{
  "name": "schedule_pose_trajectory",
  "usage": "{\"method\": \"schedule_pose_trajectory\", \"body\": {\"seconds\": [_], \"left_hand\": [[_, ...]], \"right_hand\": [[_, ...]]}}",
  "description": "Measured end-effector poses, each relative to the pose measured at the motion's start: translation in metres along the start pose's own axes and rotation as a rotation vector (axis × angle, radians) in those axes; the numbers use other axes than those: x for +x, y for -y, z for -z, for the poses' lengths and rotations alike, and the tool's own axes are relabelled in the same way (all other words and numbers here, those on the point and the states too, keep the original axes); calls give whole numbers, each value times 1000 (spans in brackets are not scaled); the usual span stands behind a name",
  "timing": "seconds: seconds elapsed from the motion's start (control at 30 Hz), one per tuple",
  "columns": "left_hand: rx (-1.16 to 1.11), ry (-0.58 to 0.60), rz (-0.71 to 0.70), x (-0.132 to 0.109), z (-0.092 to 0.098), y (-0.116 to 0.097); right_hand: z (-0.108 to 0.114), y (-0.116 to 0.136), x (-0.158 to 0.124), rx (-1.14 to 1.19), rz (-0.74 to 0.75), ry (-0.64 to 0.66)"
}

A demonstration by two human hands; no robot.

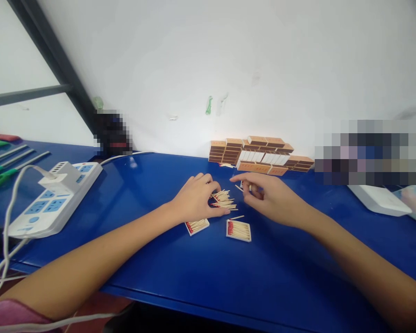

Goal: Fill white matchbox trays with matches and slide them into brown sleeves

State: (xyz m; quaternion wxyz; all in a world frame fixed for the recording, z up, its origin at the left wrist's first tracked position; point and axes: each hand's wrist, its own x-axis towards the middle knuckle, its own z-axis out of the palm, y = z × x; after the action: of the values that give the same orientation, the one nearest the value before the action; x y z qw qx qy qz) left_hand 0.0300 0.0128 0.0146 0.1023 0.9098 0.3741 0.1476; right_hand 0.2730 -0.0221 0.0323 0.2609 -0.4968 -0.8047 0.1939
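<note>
My left hand [197, 196] curves around the left side of a loose pile of matches [225, 200], thumb and index finger apart with the matches between them. On the right of the pile is my right hand [268, 196], its index finger stretched out and the others loosely bent. A single match [239, 188] lies by its fingertips; I see no firm grip on it. Below my left hand a matchbox tray [197, 227] of red-tipped matches is partly covered. Another filled tray [239, 231] lies nearer me, with a stray match [237, 217] just above it.
Stacked matchboxes [263, 155] stand against the white wall, a few matches [226, 164] at their foot. A power strip [58, 199] with white cables lies on the left of the blue table [180, 273], beside green-handled tools [7, 171]. At right is a white device [379, 201].
</note>
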Motion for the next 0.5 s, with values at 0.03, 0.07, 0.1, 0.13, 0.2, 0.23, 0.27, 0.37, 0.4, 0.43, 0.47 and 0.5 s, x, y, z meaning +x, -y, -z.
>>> {"method": "schedule_pose_trajectory", "body": {"seconds": [0.03, 0.07, 0.1, 0.13, 0.2, 0.23, 0.27, 0.37, 0.4, 0.43, 0.47, 0.5], "left_hand": [[2, 1, 0, 0, 0, 0], [3, 5, 1, 0, 1, 0], [4, 11, 3, 1, 1, -1], [6, 17, 6, 1, 2, -1], [11, 26, 4, 1, 3, 0], [14, 26, -1, 2, 3, 0], [15, 24, -10, 3, 4, 1], [9, 11, -37, 5, 5, 5], [7, 10, -42, 6, 5, 6], [7, 8, -44, 6, 5, 8], [8, 5, -45, 7, 5, 9], [9, 3, -44, 7, 6, 10]], "right_hand": [[0, 0, -2, 24, -6, -13], [-1, 1, -4, 54, -22, -31], [-1, 1, -5, 94, -45, -51], [-1, 2, -6, 141, -73, -69], [-1, 5, -7, 241, -123, -89], [-1, 6, -7, 288, -146, -82], [-1, 8, -8, 329, -170, -65], [-6, 9, -8, 385, -225, 5], [-8, 9, -8, 390, -233, 25], [-11, 8, -8, 393, -234, 40], [-15, 8, -8, 394, -231, 50], [-18, 7, -8, 384, -227, 52]]}}
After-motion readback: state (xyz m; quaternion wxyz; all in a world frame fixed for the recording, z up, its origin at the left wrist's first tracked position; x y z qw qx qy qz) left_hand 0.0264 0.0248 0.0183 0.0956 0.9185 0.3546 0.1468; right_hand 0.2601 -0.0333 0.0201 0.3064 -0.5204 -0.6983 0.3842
